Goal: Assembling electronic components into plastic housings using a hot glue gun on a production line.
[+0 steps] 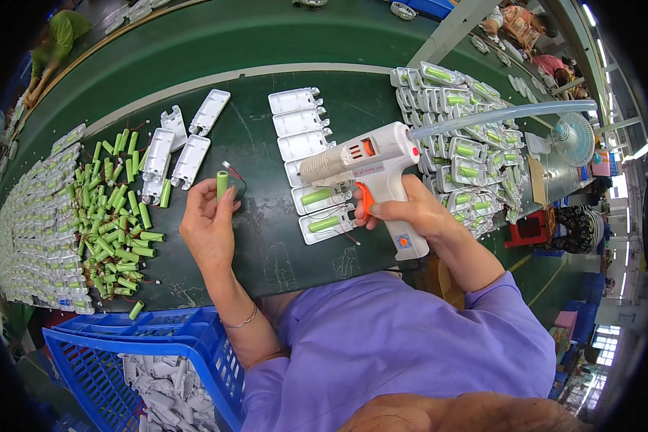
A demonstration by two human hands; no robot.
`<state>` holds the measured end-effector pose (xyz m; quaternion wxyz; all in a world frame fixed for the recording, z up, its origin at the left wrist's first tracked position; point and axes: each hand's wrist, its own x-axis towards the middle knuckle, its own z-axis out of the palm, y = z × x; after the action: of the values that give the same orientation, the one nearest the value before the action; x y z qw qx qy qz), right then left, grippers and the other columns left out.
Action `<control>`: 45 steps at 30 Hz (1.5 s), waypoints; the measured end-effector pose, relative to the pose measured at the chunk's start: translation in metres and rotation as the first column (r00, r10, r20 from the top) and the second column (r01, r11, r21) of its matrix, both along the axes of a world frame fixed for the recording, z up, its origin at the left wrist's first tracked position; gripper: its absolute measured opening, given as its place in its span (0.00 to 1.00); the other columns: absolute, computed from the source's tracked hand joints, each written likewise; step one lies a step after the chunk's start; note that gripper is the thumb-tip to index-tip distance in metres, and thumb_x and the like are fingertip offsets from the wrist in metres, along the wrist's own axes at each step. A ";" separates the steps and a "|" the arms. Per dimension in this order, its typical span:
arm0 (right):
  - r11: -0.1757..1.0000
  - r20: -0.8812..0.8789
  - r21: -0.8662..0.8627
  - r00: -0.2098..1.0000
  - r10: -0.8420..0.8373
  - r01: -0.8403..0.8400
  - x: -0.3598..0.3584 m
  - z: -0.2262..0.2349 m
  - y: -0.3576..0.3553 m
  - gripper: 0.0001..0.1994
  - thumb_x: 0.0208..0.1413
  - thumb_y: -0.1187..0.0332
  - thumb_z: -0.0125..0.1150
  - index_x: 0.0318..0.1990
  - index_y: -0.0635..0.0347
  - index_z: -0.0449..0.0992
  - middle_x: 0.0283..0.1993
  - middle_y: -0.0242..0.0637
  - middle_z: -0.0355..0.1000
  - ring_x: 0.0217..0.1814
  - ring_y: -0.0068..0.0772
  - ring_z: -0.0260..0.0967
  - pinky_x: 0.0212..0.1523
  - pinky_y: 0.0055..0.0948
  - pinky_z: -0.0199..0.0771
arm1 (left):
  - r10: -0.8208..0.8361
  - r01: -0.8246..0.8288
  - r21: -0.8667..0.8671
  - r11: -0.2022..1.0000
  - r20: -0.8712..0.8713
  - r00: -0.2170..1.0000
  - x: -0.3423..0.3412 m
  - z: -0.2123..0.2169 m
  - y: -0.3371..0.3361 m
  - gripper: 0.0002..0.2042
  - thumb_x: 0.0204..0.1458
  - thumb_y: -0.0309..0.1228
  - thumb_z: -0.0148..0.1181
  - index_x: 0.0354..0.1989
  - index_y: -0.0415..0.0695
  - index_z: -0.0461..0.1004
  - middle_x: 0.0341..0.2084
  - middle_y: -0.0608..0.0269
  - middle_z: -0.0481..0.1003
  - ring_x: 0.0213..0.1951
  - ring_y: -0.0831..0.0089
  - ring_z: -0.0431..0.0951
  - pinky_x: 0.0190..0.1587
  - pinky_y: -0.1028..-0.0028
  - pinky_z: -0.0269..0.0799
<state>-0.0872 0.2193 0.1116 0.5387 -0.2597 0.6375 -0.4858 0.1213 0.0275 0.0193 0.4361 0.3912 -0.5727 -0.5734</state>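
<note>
Between its fingertips my left hand pinches a green cylindrical battery, upright, with a thin wire and small white connector at its top. My right hand is wrapped round the handle of a white hot glue gun, a finger at its orange trigger. A long clear glue stick sticks out of the gun's back. Beneath the nozzle runs a column of white plastic casings. The two nearest casings each hold a green battery; the gun partly hides the middle ones.
Loose green batteries lie heaped at left beside rows of white casings. Several casings lie nearby. Filled casings are stacked at right. A blue crate of white parts stands near left. A fan and other people are farther off.
</note>
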 end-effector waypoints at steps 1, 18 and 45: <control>1.000 -0.011 0.012 1.000 0.018 -0.018 0.000 0.001 -0.001 0.17 0.50 0.70 0.58 0.45 0.73 0.71 0.36 0.43 0.74 0.38 0.31 0.73 0.40 0.28 0.74 | -0.005 0.007 -0.055 0.998 0.040 0.999 0.001 0.000 -0.001 0.10 0.52 0.20 0.61 0.42 0.34 0.73 0.32 0.58 0.78 0.28 0.78 0.78 0.31 0.78 0.77; 0.991 0.025 -0.039 0.992 -0.124 0.125 -0.013 0.004 0.025 0.28 0.46 0.67 0.59 0.55 0.75 0.64 0.51 0.54 0.71 0.55 0.46 0.71 0.49 0.40 0.77 | -0.117 0.393 -0.585 0.710 0.452 0.884 -0.061 0.025 0.012 0.07 0.40 0.30 0.69 0.28 0.46 0.79 0.26 0.66 0.73 0.34 0.64 0.71 0.40 0.67 0.62; 0.924 0.100 -0.244 0.955 -0.279 0.296 -0.016 0.020 0.042 0.31 0.45 0.64 0.60 0.56 0.75 0.64 0.50 0.56 0.71 0.52 0.50 0.73 0.42 0.37 0.80 | 0.188 0.164 -0.645 0.746 0.441 0.878 -0.060 -0.003 -0.009 0.07 0.45 0.30 0.66 0.32 0.45 0.77 0.30 0.60 0.73 0.37 0.62 0.73 0.42 0.63 0.64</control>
<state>-0.1033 0.2610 0.1318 0.4434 -0.2153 0.5830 -0.6459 0.0612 0.0187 0.0166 0.3945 0.3429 -0.8254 -0.2131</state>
